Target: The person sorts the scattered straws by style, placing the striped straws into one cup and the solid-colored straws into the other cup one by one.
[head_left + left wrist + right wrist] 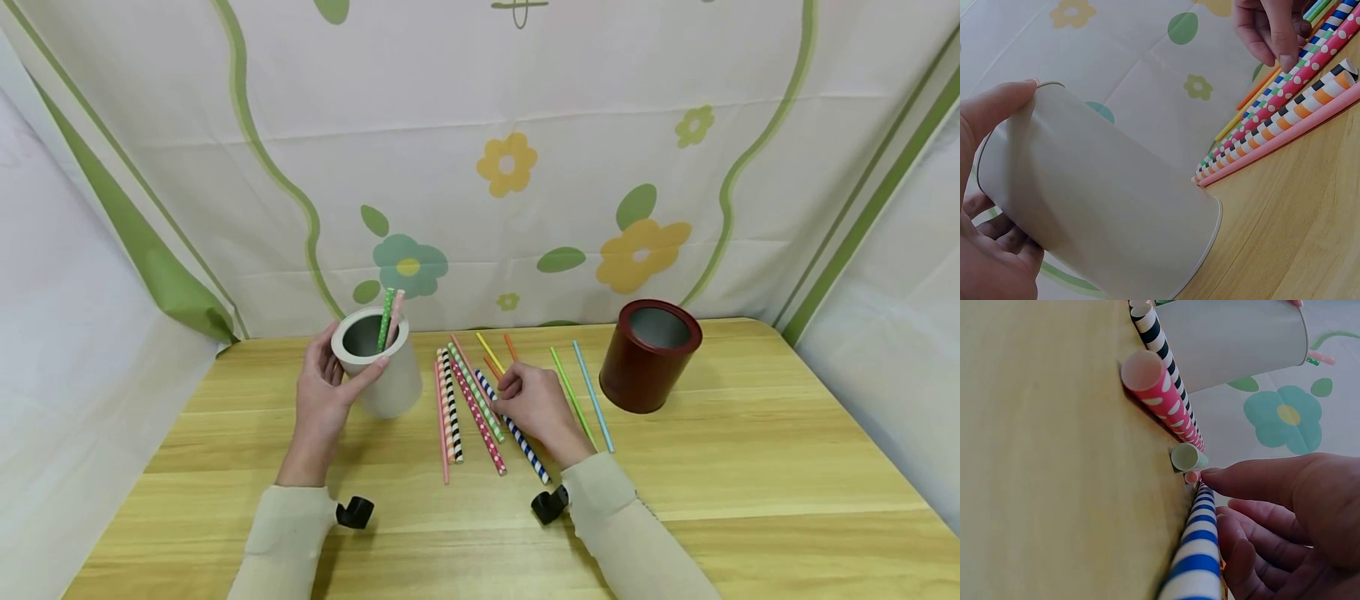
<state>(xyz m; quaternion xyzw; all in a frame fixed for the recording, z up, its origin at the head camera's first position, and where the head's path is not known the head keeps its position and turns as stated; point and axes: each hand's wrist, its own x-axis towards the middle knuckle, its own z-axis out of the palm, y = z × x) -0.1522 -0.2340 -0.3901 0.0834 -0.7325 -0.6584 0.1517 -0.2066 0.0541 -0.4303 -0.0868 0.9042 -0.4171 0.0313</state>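
My left hand holds the white can at its left side, thumb by the rim and fingers around the wall. A green dotted straw and a pale pink straw stand in it. My right hand is low over the loose straws, its fingers bent. In the right wrist view, the thumb tip is right at a thin pink straw, beside the blue-striped straw. Left of these lie a green-striped straw and a pink dotted straw.
A dark red can stands at the right, its top open. Between it and my right hand lie a light green straw and a blue straw. Yellow and orange straws lie beyond the hand. A patterned curtain hangs behind the table.
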